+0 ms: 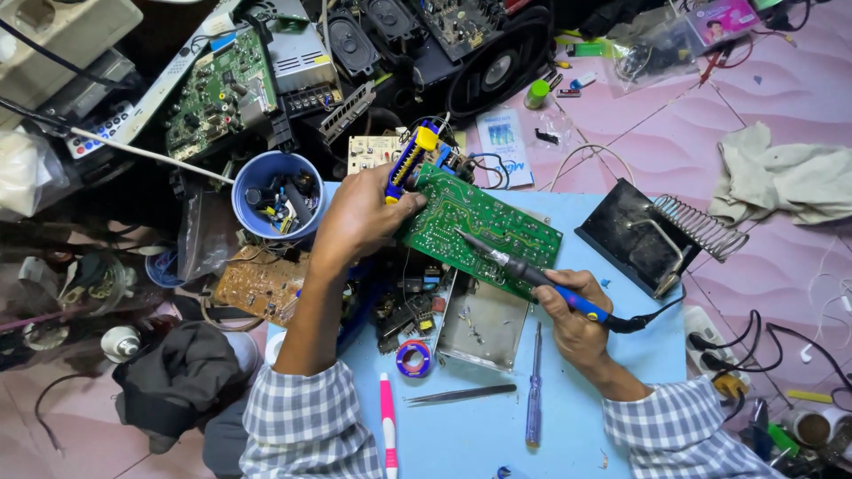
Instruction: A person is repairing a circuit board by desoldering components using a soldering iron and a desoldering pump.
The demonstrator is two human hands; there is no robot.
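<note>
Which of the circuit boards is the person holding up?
The green circuit board in the middle: the left hand grips its edge. The brown board and the other green board lie untouched.

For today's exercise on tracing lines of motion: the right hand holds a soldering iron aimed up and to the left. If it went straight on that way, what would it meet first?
The right hand holds the soldering iron, whose tip already seems to touch the green circuit board. Going on, it would meet the board first, then probably the left hand, though depth is unclear.
</note>
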